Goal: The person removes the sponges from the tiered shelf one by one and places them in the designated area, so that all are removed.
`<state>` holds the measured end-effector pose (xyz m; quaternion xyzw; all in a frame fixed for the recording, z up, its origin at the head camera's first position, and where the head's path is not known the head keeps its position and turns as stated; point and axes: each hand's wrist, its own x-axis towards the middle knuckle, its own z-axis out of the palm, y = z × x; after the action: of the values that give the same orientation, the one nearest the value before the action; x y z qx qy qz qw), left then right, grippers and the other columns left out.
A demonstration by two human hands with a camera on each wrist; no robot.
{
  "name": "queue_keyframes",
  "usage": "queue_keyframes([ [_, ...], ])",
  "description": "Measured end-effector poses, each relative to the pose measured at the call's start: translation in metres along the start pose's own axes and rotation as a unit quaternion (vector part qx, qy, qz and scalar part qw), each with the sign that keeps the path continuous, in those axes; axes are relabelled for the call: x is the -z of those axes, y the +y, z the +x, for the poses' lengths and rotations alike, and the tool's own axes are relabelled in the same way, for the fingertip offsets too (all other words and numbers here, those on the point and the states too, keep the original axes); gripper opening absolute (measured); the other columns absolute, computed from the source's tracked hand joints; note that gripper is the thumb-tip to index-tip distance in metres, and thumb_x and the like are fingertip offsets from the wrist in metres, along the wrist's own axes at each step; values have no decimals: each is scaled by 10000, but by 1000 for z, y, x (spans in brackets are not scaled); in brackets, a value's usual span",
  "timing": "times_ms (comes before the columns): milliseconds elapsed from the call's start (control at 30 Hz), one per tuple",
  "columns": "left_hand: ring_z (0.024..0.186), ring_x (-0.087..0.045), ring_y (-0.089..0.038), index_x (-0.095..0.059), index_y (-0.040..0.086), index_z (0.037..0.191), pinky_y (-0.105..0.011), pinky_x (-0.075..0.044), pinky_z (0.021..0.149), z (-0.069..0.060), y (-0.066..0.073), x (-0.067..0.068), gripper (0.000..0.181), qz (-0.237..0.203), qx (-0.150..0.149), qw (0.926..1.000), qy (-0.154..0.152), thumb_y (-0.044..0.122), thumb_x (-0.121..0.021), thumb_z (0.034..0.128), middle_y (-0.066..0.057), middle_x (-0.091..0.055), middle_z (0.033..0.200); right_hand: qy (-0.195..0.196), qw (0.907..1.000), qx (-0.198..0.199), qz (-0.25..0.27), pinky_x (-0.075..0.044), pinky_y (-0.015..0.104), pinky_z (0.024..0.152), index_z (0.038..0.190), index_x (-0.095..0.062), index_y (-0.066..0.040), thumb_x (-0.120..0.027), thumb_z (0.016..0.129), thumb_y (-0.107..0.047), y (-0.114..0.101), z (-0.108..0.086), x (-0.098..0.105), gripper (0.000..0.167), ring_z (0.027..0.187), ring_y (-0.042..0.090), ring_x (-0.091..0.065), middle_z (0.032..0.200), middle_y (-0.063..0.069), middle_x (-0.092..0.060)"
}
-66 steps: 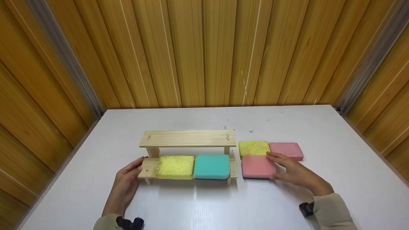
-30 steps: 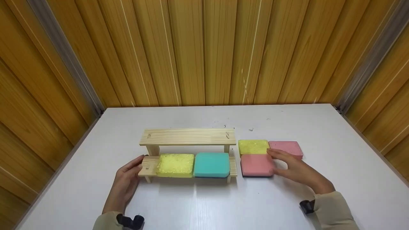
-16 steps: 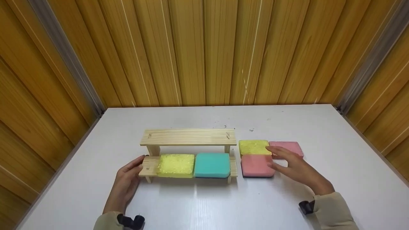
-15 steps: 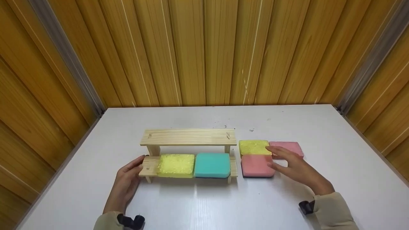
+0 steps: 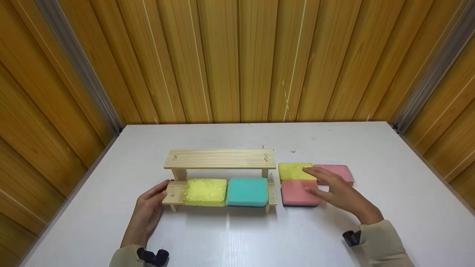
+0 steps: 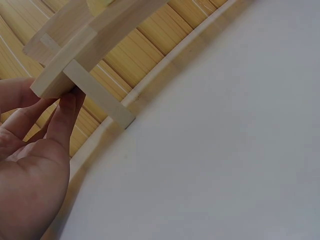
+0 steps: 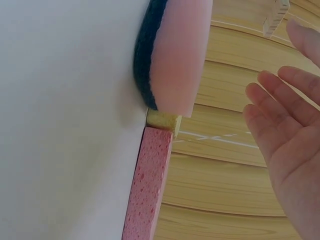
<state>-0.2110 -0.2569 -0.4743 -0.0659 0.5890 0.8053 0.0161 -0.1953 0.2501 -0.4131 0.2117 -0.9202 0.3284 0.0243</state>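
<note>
At the far left, the person's left hand (image 5: 145, 212) grips the near-left end of the wooden rack (image 5: 219, 158); the left wrist view adds fingertips curled under the board beside a front leg (image 6: 102, 96), a detail the head view hides. On the rack's lower step lie a bumpy yellow sponge (image 5: 206, 190) and, just right of it, a turquoise sponge (image 5: 248, 190). Beside the rack, on the white table (image 5: 222, 241), lies a second yellow sponge (image 5: 291, 170), with a smooth pink sponge (image 5: 295, 193) in front. From above, the right hand (image 5: 337, 190) overlaps both; the right wrist view shows it apart from them, fingers extended and grasping nothing. Only that view plainly reveals the smooth sponge's thick dark green layer (image 7: 146, 57) and the pitted face of the farthest-right pink sponge (image 7: 149, 182).
</note>
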Motion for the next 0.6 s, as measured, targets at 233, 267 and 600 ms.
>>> queue_keyframes([
  [233, 1111, -571, 7, -368, -71, 1427, -221, -459, 1042, 0, 0, 0, 500, -13, 63, 10000, -58, -64, -454, 934, -144, -366, 1503, -39, 9999, 152, 8, -482, 623, 948, 1405, -479, -77, -636, 913, -362, -7, 6, -3, 590, 1249, 443, -494, 1445, 191, -458],
  [267, 1112, -570, 10, -368, -70, 1428, -218, -457, 1042, 0, 0, 0, 501, 14, 65, 10000, -56, -62, -456, 934, -144, -365, 1505, -37, 9998, 195, -32, -474, 619, 964, 1402, -484, -76, -641, 909, -364, -8, 7, -3, 592, 1273, 433, -475, 1441, 181, -468],
  [600, 1115, -573, 6, -364, -78, 1426, -218, -457, 1043, 0, 0, 0, 502, -44, 59, 10000, -57, -66, -452, 933, -150, -365, 1504, -49, 9969, 710, -341, -446, 566, 1025, 1368, -522, -52, -688, 883, -282, -18, 15, -6, 562, 1303, 381, -468, 1395, 147, -529],
])
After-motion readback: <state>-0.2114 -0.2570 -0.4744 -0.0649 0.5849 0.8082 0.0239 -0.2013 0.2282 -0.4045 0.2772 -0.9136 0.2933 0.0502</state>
